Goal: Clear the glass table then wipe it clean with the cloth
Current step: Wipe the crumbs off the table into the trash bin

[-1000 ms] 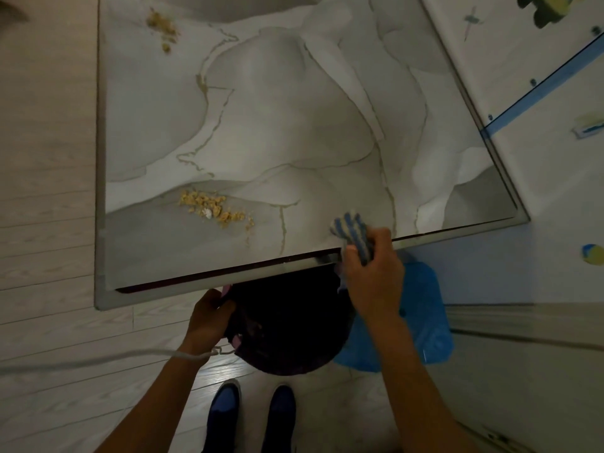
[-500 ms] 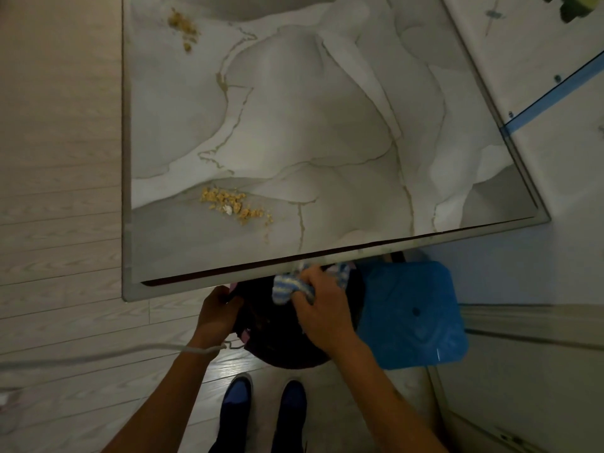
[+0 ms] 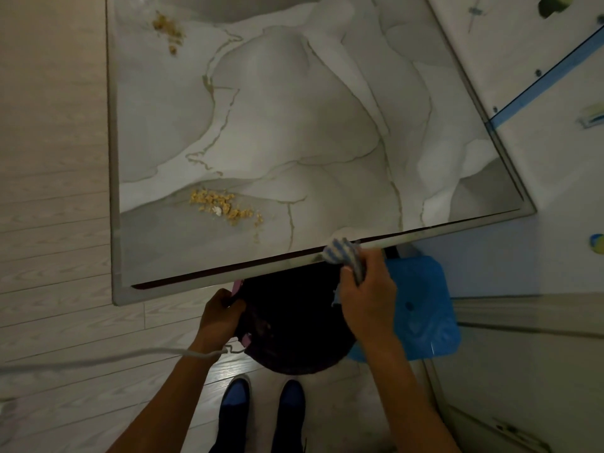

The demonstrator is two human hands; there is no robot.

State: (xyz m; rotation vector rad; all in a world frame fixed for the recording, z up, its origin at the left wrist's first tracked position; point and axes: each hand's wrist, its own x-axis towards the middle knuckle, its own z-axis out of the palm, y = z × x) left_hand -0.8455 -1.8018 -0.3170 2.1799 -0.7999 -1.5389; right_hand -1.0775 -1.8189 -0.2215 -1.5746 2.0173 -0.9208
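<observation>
No legible text, label, brand, number or sign found in the head view. The marbled glass tabletop (image 3: 294,125) carries only its veined pattern. The blue plastic stool (image 3: 421,308) below the near right corner shows moulded relief, not readable as characters. The white play mat (image 3: 539,178) past the right edge bears coloured printed shapes, too blurred and too small to read as lettering.
</observation>
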